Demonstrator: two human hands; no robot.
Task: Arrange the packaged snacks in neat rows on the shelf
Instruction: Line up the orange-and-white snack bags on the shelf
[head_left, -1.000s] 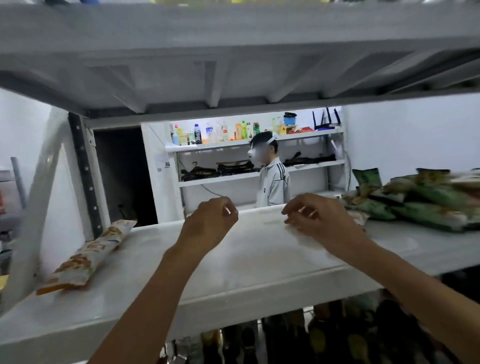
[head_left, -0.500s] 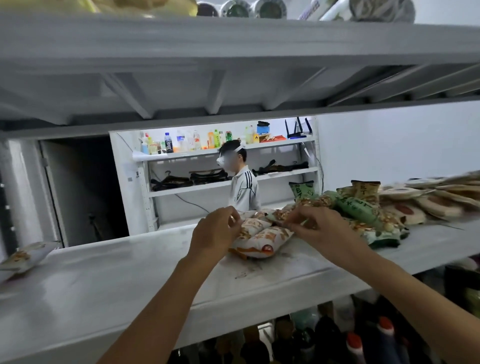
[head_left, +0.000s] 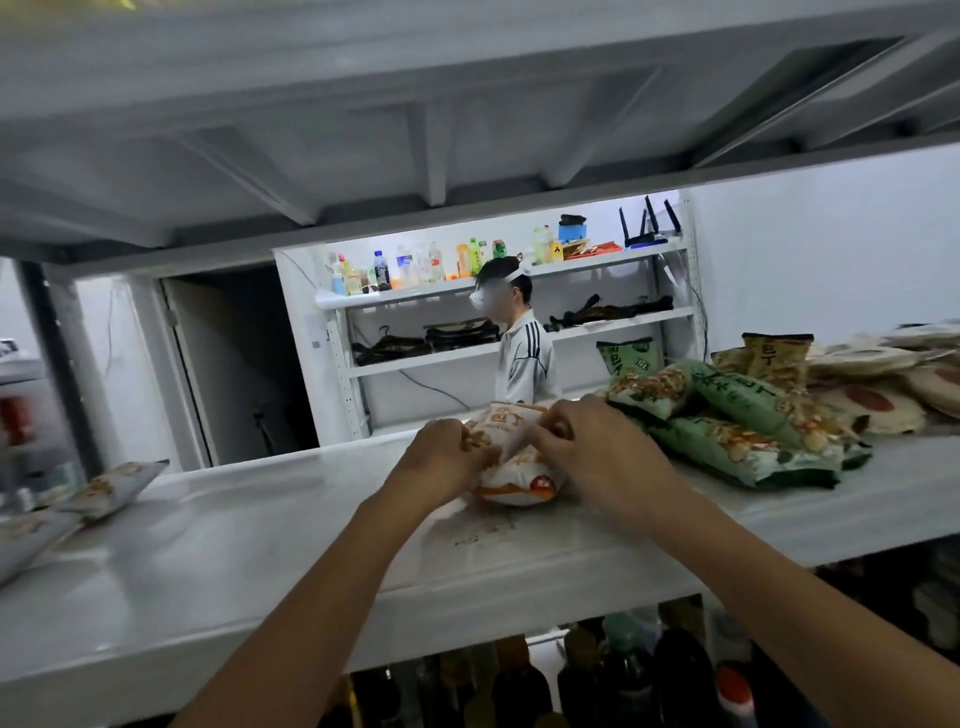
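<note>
Snack packs of a pale kind (head_left: 104, 488) lie loose at the near left end of the shelf (head_left: 260, 561). Farther in, at mid-shelf, two orange-and-white packs (head_left: 514, 475) are held from both sides. The left hand (head_left: 441, 457) is curled against their left edge, and the top pack is pinched by the bent fingers of the right hand (head_left: 597, 447).

A neat row is probably best begun by squaring these two edge to edge, parallel to the shelf's front lip. They should be kept apart from the green packs (head_left: 737, 415) heaped just to the right, beyond which flat white packs (head_left: 872, 400) are piled.

Large characters are printed on the orange-and-white and green packs, but none can be read with certainty. Farthest off, a person (head_left: 522, 358) stands before a rack of bottles (head_left: 415, 265).
</note>
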